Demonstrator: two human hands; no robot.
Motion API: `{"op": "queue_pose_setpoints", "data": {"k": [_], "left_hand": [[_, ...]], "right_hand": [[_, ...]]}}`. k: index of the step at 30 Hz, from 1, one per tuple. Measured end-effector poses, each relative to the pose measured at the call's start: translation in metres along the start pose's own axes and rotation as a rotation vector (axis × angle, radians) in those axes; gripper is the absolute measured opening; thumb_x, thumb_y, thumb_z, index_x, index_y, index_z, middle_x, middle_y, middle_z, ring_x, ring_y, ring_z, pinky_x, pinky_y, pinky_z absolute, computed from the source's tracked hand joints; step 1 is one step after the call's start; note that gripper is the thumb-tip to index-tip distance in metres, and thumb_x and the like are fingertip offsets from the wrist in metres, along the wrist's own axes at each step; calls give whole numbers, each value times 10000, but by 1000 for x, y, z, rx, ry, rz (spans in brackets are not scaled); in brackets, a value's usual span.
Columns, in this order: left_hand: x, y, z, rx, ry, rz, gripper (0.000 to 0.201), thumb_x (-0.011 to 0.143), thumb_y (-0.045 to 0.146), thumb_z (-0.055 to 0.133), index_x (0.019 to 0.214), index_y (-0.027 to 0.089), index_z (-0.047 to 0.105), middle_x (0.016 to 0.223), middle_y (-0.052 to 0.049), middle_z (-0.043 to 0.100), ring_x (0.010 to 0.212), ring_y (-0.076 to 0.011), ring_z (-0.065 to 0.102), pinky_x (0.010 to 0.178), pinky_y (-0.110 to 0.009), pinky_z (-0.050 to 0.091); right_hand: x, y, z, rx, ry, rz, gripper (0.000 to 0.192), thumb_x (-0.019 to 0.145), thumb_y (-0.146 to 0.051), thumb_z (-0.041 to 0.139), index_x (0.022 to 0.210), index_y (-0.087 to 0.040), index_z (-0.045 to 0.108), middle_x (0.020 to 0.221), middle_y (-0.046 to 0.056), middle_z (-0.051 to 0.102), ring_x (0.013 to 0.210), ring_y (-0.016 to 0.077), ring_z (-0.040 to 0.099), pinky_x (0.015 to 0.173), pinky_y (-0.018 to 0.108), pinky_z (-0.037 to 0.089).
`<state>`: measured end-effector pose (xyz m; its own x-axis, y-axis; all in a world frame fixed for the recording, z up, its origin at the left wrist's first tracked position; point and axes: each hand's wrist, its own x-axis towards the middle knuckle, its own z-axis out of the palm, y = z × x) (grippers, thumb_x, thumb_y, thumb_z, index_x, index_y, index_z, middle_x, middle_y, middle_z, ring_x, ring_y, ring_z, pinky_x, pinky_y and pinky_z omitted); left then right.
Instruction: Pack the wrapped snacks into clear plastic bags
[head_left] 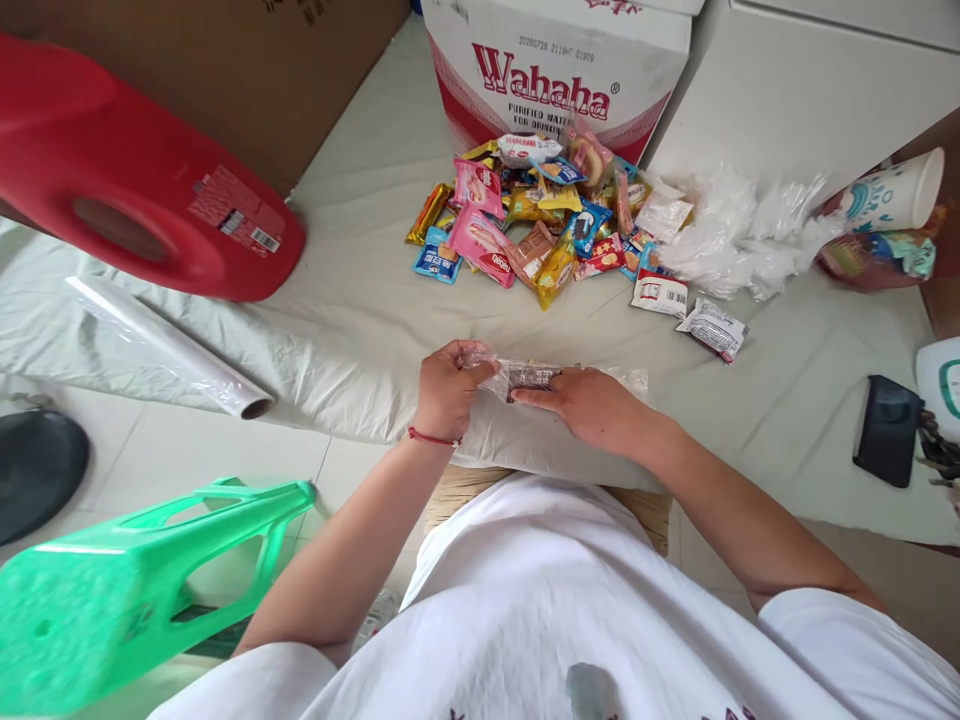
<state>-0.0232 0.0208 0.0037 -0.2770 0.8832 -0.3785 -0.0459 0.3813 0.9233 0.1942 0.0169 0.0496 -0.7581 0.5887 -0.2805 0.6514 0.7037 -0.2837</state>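
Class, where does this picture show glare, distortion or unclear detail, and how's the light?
Head view: light soft and fairly even; white glints on the film roll and clear plastic bags; the red jug and green stool look stretched toward the left edge; Wahaha box lettering crisp, but print on the brown packet under the right hand too small to read.
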Motion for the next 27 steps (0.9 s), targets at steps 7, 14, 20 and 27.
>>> {"op": "queue_pose_setpoints", "data": {"k": [7,14,20,27], "left_hand": [[-42,24,16,130,-118,167,230,746,366,755,901,197,771,838,-28,773,773,-197,698,728,-307,548],[-43,7,35,537,-188,441,326,925,197,511,1025,257,816,1040,-35,824,971,-231,730,915,-371,562],[-34,-8,37,755,-32,580,308,863,198,610,1113,253,781,1215,-100,745,1096,-301,629,1025,-523,483],[-31,-8,36,874,15,365,296,766,475,756,925,231,704,1454,-170,544,1447,-437,365,1106,-648,386]], "right_hand": [[-5,3,4,101,38,-41,489,1052,-239,512,1536,-295,555,1132,120,683,1072,277,592,930,410,448],[-23,7,3,310,144,-205,393,1027,-338,574,1390,-225,672,1132,135,689,1082,278,575,1061,503,420],[-48,39,26,334,628,468,453,1030,-438,517,1375,-187,670,1146,159,655,1105,313,545,1018,501,449],[-49,33,57,225,496,582,117,881,-273,652,960,-214,717,1192,144,633,1135,341,498,954,486,482]]}}
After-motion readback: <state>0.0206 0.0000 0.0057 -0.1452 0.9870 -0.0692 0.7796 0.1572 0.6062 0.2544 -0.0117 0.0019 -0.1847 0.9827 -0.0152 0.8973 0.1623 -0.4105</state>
